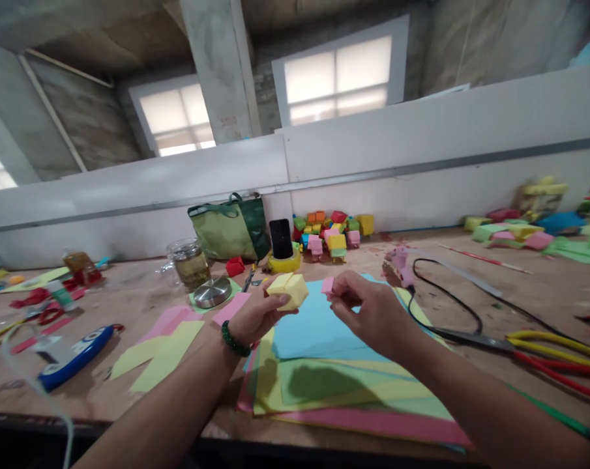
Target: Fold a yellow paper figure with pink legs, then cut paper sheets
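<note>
My left hand point(253, 316) grips a folded yellow paper cube point(287, 290) above the table, fingers curled under it. My right hand point(368, 309) is pinched on a small pink paper piece point(327, 284), held just right of the cube, not quite touching it. Both hands hover over a stack of coloured paper sheets point(324, 371), blue on top with yellow, green and pink beneath. A green bead bracelet point(233, 340) circles my left wrist.
A pile of coloured paper cubes point(331, 234) sits by the back wall near a phone point(281, 238) on a yellow tape roll. A glass jar point(190, 264), green bag point(229, 228), pink glue gun point(399, 264) with black cable, scissors point(529, 348) and paper strips point(162, 352) lie around.
</note>
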Available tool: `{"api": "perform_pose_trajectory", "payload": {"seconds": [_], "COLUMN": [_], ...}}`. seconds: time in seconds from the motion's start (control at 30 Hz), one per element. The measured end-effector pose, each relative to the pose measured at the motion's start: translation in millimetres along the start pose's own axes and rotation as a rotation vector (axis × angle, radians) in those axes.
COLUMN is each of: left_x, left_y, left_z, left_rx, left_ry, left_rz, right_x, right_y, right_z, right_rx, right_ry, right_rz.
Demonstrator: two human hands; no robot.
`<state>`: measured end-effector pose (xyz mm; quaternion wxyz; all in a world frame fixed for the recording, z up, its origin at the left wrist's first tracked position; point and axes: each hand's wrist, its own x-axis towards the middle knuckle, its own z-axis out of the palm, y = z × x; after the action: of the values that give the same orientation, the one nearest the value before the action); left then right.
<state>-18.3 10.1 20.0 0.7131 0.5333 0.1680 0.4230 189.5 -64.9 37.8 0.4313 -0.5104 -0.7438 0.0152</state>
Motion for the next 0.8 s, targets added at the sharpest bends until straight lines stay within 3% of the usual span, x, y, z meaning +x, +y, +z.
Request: {"api": "perform_pose_trajectory", "payload": {"seconds": [0.17,0.43,0.8], "left_x": [1.4,-0.2,-0.4], "left_y": [-4.7,-12.3,-10.1], "left_z": [0.8,-6.1,-0.3], "left_rx": [0.168,0.355,0.305], "left_ry": [0.025,-0.023,-0.078], "left_rz": [0.071,0.055,-0.009], "right_x": [-6.1,-9.4,-9.6], "right_y": [-3.8,-15.6,-13.1], "right_z": [-1.1,-11.4,-12.7], "right_rx": [0.012,-0.112,-0.197], "right_ry": [-0.022,-0.086,-0.12], "right_rz": [-0.035,-0.172,-0.229]}}
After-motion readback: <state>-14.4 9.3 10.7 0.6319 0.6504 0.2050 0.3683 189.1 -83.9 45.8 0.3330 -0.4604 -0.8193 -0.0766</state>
